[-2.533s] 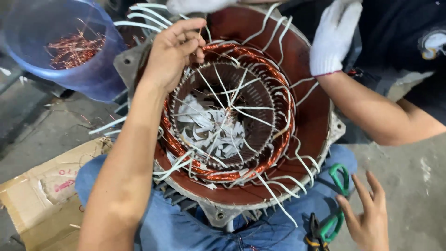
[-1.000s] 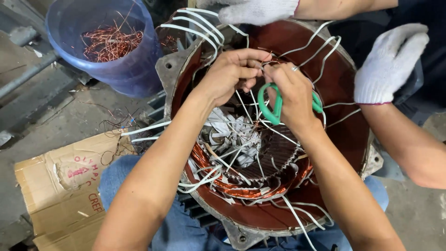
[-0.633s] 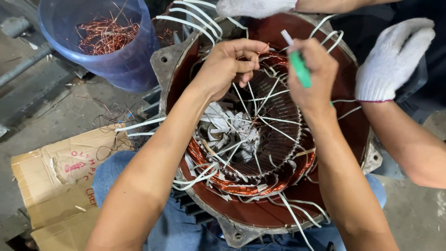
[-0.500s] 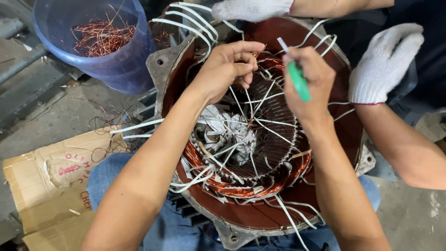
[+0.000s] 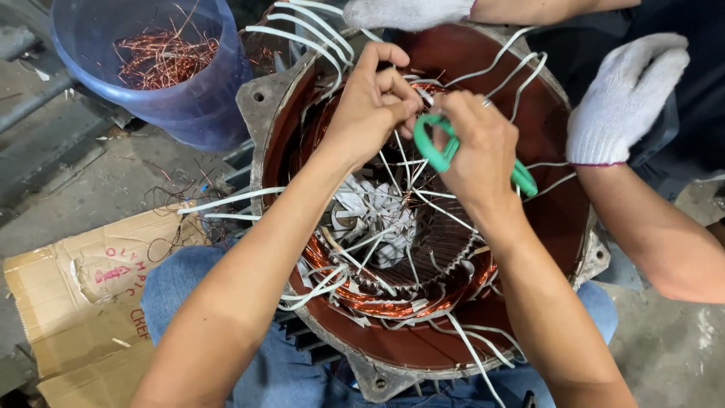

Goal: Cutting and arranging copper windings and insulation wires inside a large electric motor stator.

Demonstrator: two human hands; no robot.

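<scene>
Far left, a flattened cardboard sheet (image 5: 83,295) lies on the grey concrete floor (image 5: 68,189), and above it a blue plastic bucket (image 5: 151,68) holds a tangle of stripped copper wire. Moving in, the big motor stator (image 5: 423,227) sits tipped against the person's lap, its rust-red housing ringing a band of copper windings (image 5: 393,306). That casting looks heavy and rigid, something to brace rather than lift. The white sleeved leads (image 5: 302,30) spraying off it look springy and light, easy to bend, and best taken near their roots.

At the top of the bore, the left hand (image 5: 370,113) has its fingers pinched closed on what seems to be one thin lead, though the grip point is partly hidden. Just beside it, touching, the right hand (image 5: 476,151) is wrapped through green-handled scissors (image 5: 445,151), blades tucked out of sight. The copper strands are fine and likely to nick, so they want a gentle pull.

Further right, a co-worker's white-gloved hand (image 5: 623,102) rests on the housing rim, and another gloved hand (image 5: 408,11) steadies the top edge. It is a cramped workshop corner with bare concrete all round.
</scene>
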